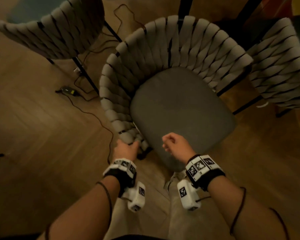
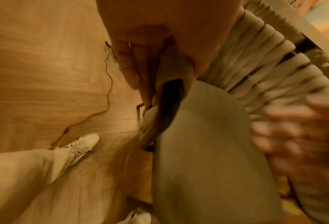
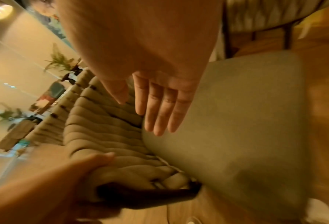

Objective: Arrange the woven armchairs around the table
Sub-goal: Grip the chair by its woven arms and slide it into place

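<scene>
The wooden floor runs under everything, with three woven armchairs standing close together on it. The middle armchair is yours: its curved woven back faces away from you and its grey seat cushion lies open just below your arms. A second armchair stands to the upper left and a third armchair just beside it on the right; the table itself is not clearly in view.

Your left hand holds the near end of the woven armrest, fingers curled under the frame and thumb on top, probably so you can swing or drag the chair from that corner. Your right hand hovers over the front of the cushion, holding nothing; the right wrist view shows its fingers straight and together, likely heading for the other side.

A thin cable trails across the floor by the chair's left legs, so mind it when you move the chair.
</scene>
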Demonstrator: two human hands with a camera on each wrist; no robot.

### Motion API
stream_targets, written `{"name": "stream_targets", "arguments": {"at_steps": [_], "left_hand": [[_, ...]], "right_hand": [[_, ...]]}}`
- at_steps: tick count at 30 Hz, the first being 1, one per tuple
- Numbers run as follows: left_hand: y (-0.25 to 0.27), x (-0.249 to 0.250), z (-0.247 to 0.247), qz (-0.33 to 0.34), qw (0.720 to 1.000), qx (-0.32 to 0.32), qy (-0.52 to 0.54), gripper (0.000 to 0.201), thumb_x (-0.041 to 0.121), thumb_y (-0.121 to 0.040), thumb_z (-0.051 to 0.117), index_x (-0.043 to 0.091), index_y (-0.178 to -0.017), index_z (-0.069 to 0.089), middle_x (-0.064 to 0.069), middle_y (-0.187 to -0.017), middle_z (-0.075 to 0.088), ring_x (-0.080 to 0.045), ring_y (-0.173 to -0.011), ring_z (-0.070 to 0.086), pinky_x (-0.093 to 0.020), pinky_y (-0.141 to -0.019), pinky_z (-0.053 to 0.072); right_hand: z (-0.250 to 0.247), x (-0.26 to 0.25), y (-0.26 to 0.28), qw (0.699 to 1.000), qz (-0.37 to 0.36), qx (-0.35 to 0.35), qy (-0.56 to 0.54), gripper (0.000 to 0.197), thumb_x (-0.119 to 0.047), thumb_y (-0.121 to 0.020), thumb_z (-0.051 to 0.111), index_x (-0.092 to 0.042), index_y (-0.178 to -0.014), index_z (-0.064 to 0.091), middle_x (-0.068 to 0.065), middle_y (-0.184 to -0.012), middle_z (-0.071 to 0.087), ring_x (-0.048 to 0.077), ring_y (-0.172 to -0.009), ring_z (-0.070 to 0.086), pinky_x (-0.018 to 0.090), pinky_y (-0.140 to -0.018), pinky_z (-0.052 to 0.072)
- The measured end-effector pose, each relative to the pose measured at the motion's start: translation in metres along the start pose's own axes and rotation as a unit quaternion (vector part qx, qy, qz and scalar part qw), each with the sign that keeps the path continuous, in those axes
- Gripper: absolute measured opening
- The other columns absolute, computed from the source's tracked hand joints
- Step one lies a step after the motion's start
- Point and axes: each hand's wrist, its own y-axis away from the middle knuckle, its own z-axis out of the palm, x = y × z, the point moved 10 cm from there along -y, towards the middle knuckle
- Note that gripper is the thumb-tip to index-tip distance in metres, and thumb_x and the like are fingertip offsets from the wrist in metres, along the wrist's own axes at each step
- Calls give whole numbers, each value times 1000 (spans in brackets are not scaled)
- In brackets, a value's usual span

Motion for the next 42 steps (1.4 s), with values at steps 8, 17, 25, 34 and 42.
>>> {"name": "stream_targets", "arguments": {"at_steps": [8,17,25,34,42], "left_hand": [[-69,7,-107,108,989,-65,-77,42,59,-91,48,18,-81,53,-10,-90,73,-30,-90,67,-37,-79,51],[-147,43,-195,192,965,-81,-159,22,36,-96,52,16,-88,57,-10,-89,74,-25,-80,71,-40,-82,58],[-141,167,-147,305,931,-27,-200,46,38,-89,58,10,-124,47,-16,-126,60,-36,-116,57,-40,-90,46],[-137,146,-108,235,934,-14,-268,43,26,-92,52,10,-129,36,-21,-124,58,-43,-112,58,-48,-85,47],[-130,74,-134,151,976,5,-156,41,27,-89,55,9,-123,41,-24,-120,61,-44,-108,60,-47,-86,48]], "right_hand": [[134,-111,-78,1000,1,20,18,67,-33,-88,67,-16,-146,38,10,-142,52,25,-129,51,31,-105,40],[178,-126,-101,973,9,59,223,59,-25,-84,60,-28,-139,37,15,-120,64,40,-104,62,44,-88,52],[201,-55,-25,950,12,-16,312,72,-26,-85,60,-24,-149,26,14,-131,59,36,-114,59,43,-93,50],[211,0,21,930,3,-88,357,64,-26,-87,60,-28,-145,31,6,-129,60,28,-113,57,40,-93,47],[186,20,39,904,-8,-109,414,61,-35,-87,56,-39,-144,35,-7,-141,54,22,-128,49,46,-110,29]]}}
